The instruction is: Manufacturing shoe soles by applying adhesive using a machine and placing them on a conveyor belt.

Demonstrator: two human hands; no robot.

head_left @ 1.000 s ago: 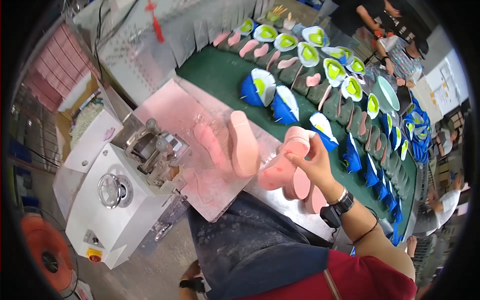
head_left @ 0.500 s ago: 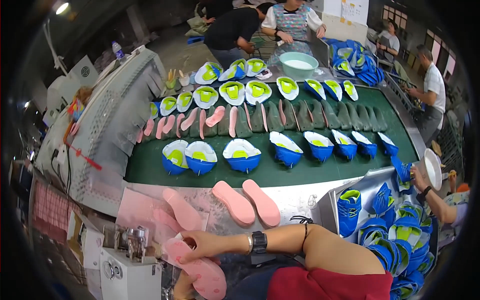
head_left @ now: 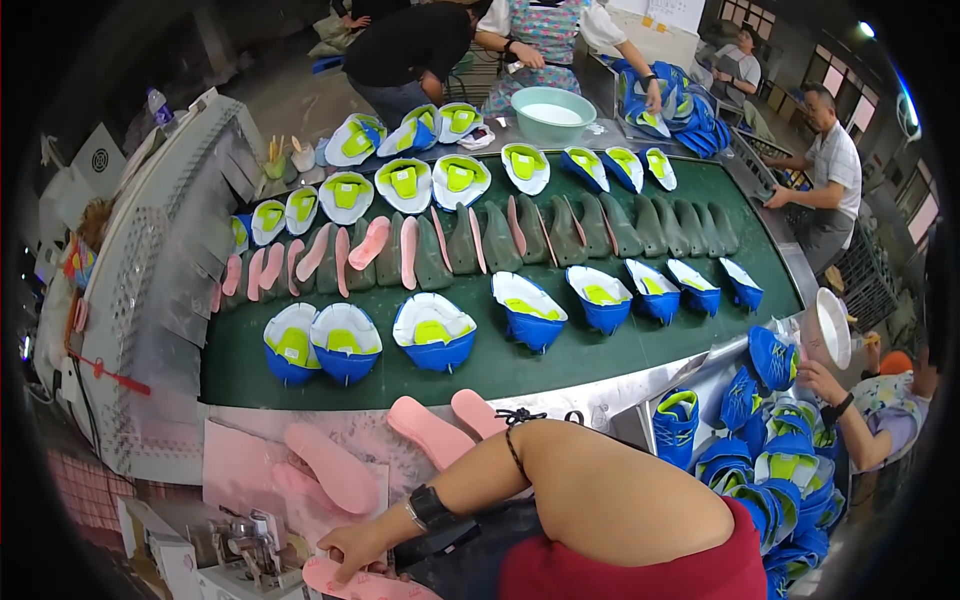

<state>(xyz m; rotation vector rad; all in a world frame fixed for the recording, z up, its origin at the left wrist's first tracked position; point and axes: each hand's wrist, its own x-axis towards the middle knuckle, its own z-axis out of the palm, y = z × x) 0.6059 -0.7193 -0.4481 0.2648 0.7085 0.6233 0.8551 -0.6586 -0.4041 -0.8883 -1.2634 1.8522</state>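
My right hand pinches a pink insole with small printed marks, low in the picture next to a small machine with metal fittings. Its thumb and fingers close on the insole's upper part, and the lower edge of the picture cuts the insole off. I cannot see my left hand. More pink insoles lie above my hand: a dusty one on a pink-stained sheet, and two others, one a whole insole and one partly hidden by my arm.
A green conveyor belt carries blue shoe uppers, dark shoe lasts and pink insoles. Blue uppers are piled at right beside a co-worker's hand. Other people stand beyond, near a green basin.
The view has shifted, and the right hand with the insole sits lower in the picture. My left hand, seen beneath the insole before, has dropped out of sight. Across the belt, a co-worker reaches into the uppers.
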